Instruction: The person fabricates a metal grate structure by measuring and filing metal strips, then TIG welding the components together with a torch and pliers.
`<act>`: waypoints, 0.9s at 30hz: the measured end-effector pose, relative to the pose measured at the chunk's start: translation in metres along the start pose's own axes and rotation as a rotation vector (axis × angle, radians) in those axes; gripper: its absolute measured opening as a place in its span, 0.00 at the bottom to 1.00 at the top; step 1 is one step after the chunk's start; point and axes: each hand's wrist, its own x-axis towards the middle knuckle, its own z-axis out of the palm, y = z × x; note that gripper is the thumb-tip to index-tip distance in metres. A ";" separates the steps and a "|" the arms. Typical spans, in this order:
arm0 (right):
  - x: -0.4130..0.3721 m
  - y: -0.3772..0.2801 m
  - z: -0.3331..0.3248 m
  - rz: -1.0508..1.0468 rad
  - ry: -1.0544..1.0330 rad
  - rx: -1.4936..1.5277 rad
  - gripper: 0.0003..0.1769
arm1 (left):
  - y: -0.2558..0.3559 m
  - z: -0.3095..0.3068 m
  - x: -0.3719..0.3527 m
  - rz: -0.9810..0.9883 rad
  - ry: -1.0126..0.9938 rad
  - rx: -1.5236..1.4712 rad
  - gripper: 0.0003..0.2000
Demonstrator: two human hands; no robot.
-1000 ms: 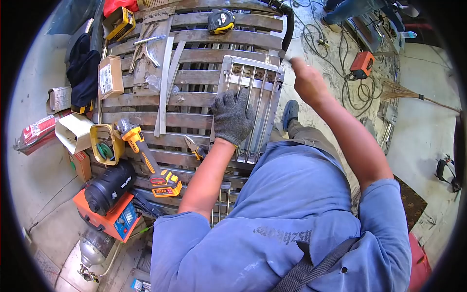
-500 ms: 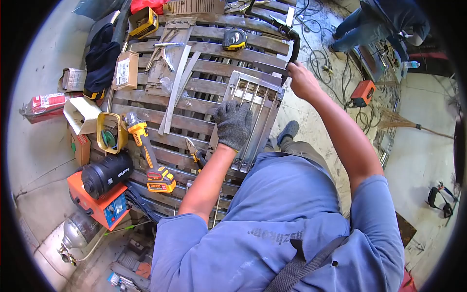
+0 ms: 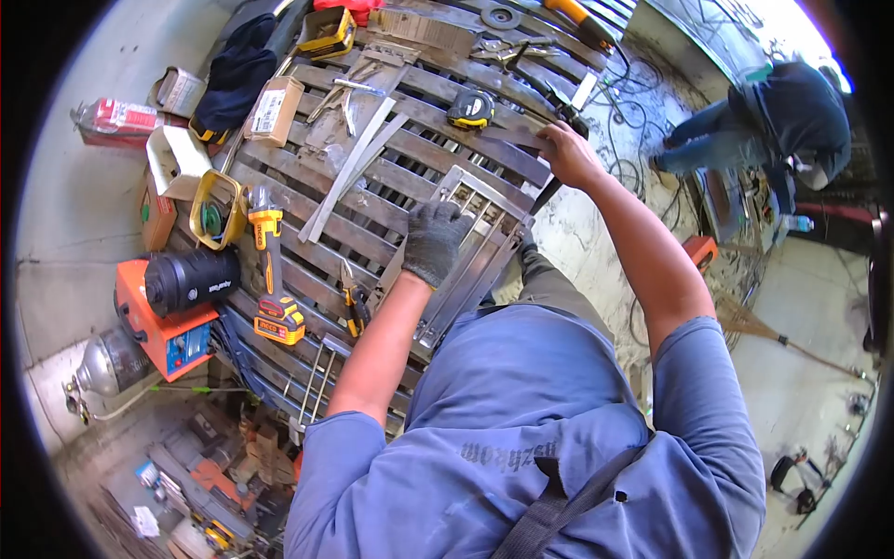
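My left hand, in a dark grey glove, bears down on a metal frame with several thin rods across it, its fingers curled over the rods. The frame lies on the slatted metal table close to my body. My bare right hand is at the table's right edge, its fingers apart and loosely bent. Just beyond its fingertips lies a black cabled handle, which looks like a welding torch. Left of the gloved hand are pliers with yellow-and-black grips.
A yellow cordless angle grinder, a tape measure and flat metal strips lie on the table. At left, a black bottle rests on an orange machine. Another person bends over at the right, beyond floor cables.
My view has shifted, showing more of the table's far end. My right hand, earlier wrapped on the black handle, has loosened just below it. My left hand stays on the frame, fingers more curled.
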 end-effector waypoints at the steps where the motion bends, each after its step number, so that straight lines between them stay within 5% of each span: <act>1: 0.005 0.010 0.000 -0.048 0.002 0.033 0.21 | -0.004 0.006 -0.001 0.024 -0.026 -0.019 0.08; 7: 0.032 0.030 0.004 -0.258 -0.114 0.149 0.22 | 0.003 -0.006 -0.004 0.029 0.032 0.048 0.09; 11: 0.057 0.012 0.020 -0.374 -0.175 0.177 0.22 | -0.002 -0.020 -0.001 -0.277 0.239 0.166 0.10; 14: 0.071 0.000 0.036 -0.471 -0.136 0.067 0.24 | -0.028 -0.028 0.011 -0.596 0.055 0.152 0.08; 17: 0.078 -0.005 0.045 -0.465 -0.134 -0.047 0.24 | -0.067 0.001 0.013 -0.486 0.179 0.152 0.07; 21: 0.083 0.005 0.050 -0.498 -0.100 -0.059 0.24 | -0.085 0.012 0.034 -0.476 -0.098 0.348 0.07; 27: 0.073 0.011 0.029 -0.593 -0.048 -0.035 0.24 | -0.089 0.016 0.029 -0.409 0.091 0.258 0.11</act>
